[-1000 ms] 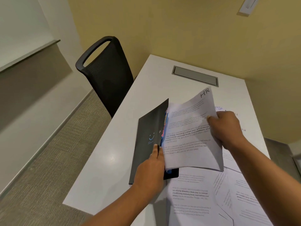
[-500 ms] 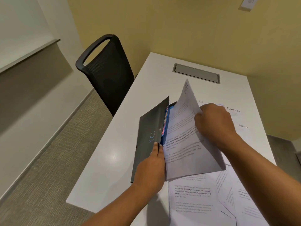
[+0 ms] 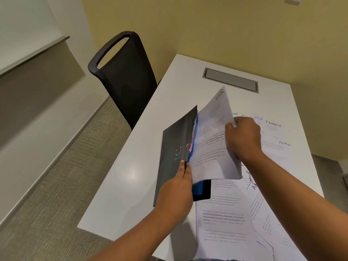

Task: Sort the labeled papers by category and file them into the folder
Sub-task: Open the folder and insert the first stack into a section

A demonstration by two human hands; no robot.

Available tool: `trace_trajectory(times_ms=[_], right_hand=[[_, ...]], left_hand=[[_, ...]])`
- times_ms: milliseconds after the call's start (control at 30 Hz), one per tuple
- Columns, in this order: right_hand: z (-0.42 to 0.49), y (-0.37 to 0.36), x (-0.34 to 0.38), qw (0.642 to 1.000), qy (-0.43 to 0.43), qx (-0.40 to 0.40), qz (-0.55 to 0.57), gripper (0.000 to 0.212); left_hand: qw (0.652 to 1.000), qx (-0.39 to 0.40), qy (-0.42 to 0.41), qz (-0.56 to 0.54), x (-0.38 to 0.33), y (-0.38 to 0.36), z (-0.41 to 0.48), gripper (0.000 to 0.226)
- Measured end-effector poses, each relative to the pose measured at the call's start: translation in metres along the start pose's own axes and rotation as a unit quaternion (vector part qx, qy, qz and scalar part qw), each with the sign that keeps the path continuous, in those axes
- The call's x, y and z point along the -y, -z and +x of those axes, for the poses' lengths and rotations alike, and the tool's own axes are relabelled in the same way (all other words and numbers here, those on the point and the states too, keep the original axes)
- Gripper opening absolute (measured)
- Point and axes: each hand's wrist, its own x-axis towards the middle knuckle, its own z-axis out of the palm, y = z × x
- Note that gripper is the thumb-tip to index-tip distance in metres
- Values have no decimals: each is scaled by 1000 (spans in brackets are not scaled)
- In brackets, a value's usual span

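Observation:
A dark grey folder (image 3: 175, 147) with a small blue logo stands half open on the white table (image 3: 131, 166). My left hand (image 3: 177, 193) grips the edge of its raised front cover. Blue and pink dividers (image 3: 194, 136) show inside the gap. My right hand (image 3: 243, 136) pinches a printed sheet marked HR (image 3: 211, 144), whose left edge sits in the folder opening. More labeled papers lie flat on the table: one marked FINANCE (image 3: 273, 127), one marked ADMIN (image 3: 282, 146), and several printed sheets (image 3: 224, 223) near me.
A black mesh office chair (image 3: 124, 76) stands at the table's left side. A grey cable hatch (image 3: 230, 80) is set into the far end of the table. Yellow walls close in behind and to the right. Carpet lies to the left.
My right hand has swung the HR sheet left and turned it edge-on into the folder opening, uncovering the FINANCE and ADMIN sheets. My left hand has kept holding the cover.

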Motion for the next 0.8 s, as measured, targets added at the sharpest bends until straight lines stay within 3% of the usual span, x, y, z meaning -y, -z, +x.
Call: trace_trajectory(times_ms=[167,300,433,633,800], right_hand=[[-2,-8,-5,999,11,39,-18,26],[-1,-2,-6,999,18,-1,-48,24],[-2,-1,-8,993,34,-14,-115,36],[-6,-6,-7,998,26,-3,-62,21],[-3,-5,-15,999,1,30,-16,23]], left_hand=[[1000,-2,5,-12,2,0,1,81],[1000,-2,-2,-4,6,2,1,87],[1000,4,-3,-14,8,6,3,87],[1000,3,-8,-27,5,5,3,85],[1000,-18,15,15,4,5,3,84]])
